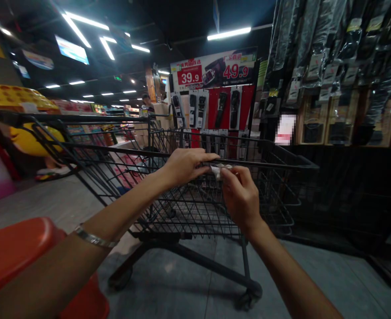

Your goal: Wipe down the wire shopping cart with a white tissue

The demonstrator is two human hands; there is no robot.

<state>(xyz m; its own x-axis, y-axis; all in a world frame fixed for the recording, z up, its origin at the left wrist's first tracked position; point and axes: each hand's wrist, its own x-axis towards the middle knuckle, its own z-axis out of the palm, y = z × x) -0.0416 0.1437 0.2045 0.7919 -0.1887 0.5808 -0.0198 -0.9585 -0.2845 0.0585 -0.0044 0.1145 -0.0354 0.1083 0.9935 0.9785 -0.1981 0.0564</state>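
A black wire shopping cart (pixel 195 208) stands side-on before me. At its near top rail, my left hand (pixel 185 166) has its index finger lying along the bar and its thumb below, closed around the rail. Just to the right, my right hand (pixel 241 195) is closed, thumb and finger pinching a small crumpled white piece (pixel 217 171) against the same rail. The white piece looks like tissue or cloth and lies between the two hands. Part of it is hidden by my fingers. A silver bracelet (pixel 94 238) circles my left wrist.
An orange-red plastic stool (pixel 25 248) stands close at the lower left. Behind the cart is a belt display (pixel 215 106) with price signs. Packaged belts (pixel 318 66) hang on the right, above boxed ones (pixel 342 119). A yellow round figure (pixel 37 139) stands at left.
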